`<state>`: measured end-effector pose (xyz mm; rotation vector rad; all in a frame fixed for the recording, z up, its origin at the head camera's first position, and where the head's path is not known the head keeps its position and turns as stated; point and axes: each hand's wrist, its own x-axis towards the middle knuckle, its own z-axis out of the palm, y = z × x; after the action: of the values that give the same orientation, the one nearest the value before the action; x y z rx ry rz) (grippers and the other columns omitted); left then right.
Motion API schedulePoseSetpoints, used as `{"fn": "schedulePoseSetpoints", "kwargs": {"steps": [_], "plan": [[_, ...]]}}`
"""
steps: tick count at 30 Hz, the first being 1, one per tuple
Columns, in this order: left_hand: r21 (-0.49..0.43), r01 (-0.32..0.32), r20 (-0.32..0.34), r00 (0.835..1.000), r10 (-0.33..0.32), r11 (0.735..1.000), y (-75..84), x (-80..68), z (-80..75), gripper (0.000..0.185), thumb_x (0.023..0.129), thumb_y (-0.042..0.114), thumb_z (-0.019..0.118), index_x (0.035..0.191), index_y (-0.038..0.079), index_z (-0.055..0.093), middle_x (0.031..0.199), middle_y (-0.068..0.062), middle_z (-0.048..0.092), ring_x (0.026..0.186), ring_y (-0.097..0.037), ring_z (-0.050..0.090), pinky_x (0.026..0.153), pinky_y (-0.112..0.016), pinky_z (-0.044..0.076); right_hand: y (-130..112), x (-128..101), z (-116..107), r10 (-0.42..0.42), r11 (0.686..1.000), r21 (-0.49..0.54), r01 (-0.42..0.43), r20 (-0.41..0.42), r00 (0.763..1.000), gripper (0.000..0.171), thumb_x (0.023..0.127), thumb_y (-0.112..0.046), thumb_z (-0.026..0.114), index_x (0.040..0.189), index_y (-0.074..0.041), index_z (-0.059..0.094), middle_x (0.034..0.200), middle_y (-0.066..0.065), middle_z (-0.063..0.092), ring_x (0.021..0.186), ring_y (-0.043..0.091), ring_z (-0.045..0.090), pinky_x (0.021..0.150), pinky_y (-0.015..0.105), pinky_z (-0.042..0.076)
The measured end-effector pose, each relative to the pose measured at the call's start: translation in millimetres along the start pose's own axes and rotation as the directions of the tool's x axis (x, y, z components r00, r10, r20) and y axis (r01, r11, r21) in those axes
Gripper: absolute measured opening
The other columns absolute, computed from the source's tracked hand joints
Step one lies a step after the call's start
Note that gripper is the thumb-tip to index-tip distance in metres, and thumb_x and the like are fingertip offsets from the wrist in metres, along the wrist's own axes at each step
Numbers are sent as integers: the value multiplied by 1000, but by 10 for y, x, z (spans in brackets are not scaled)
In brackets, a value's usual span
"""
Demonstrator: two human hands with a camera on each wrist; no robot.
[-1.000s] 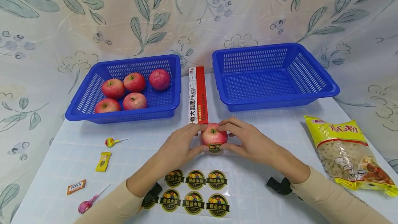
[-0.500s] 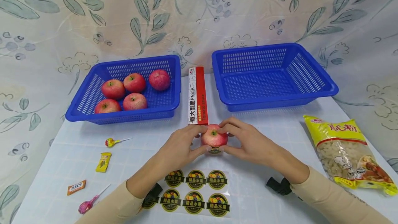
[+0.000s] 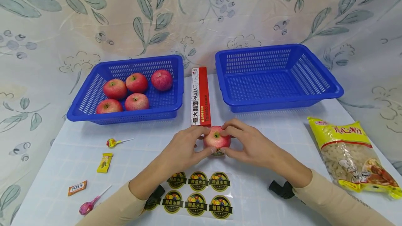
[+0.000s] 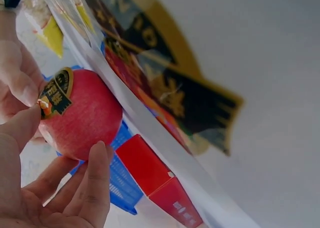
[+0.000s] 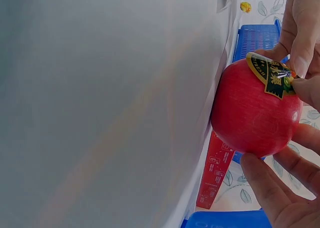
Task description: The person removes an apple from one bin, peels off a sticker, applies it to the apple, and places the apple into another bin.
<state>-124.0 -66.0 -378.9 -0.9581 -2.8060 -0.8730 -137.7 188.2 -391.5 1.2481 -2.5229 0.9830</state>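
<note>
A red apple point(image 3: 216, 137) rests on the table between my two hands. On its near side sits a round black-and-gold fruit sticker point(image 4: 59, 95), partly covered by the thumbs in the head view. My left hand point(image 3: 186, 145) grips the apple's left side, fingers on the far side and thumb on the sticker. From the right, my right hand point(image 3: 251, 144) holds it the same way, its thumb also at the sticker. In the right wrist view both thumbs meet at one edge of the sticker. Below the hands lies a clear sheet point(image 3: 208, 193) bearing several matching stickers.
Behind the apple, a red-and-white pasta box point(image 3: 201, 95) lies between a blue basket point(image 3: 125, 117) of several apples and another blue basket point(image 3: 282, 101). A yellow pasta bag point(image 3: 351, 156) lies right. Lollipops point(image 3: 111, 143) and wrapped candies point(image 3: 104, 163) lie left.
Both thumbs have moved closer together over the sticker. The apple has tipped slightly toward me, so less of the sticker shows in the head view.
</note>
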Motion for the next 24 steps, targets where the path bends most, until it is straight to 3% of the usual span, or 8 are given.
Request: {"fn": "schedulePoseSetpoints", "kwargs": {"steps": [5, 12, 18, 24], "plan": [[9, 16, 23, 1000, -16, 1000, 22, -3, -2, 47, 93, 38, 77, 128, 9, 65, 122, -3, 69, 98, -17, 69, 84, -34, 58, -8, -9, -9, 4, 1000, -18, -4, 6, 1000, 31, 88, -22, 81, 114, -11, 67, 120, -4, 59, 101, 8, 60, 88, 29, 56], [28, 73, 96, 993, -75, 997, 62, -9, -17, 65, 84, 42, 85, 134, 10, 57, 127, -4, 62, 103, -21, 66, 88, -35, 57, -43, -6, -26, 37, 999, -29, -35, 57, 998, 50, 83, -27, 88, 123, -11, 62, 128, -1, 56, 114, 14, 61, 96, 34, 56], [94, 66, 80, 994, -74, 993, 95, 11, 28, 60, 82, 31, 89, 128, 10, 56, 122, -5, 60, 99, -21, 68, 86, -37, 59, -44, 9, 5, 32, 996, -89, -25, 76, 997, 55, 80, -23, 90, 125, -9, 59, 129, 3, 54, 115, 17, 61, 98, 35, 55], [133, 74, 79, 993, -85, 988, 106, 17, 62, 59, 84, 31, 87, 128, 10, 54, 119, -5, 59, 97, -24, 70, 84, -39, 60, -36, 13, 28, 7, 992, -128, 1, 69, 998, 54, 81, -20, 89, 124, -8, 58, 128, 5, 54, 115, 19, 61, 99, 35, 55]]}}
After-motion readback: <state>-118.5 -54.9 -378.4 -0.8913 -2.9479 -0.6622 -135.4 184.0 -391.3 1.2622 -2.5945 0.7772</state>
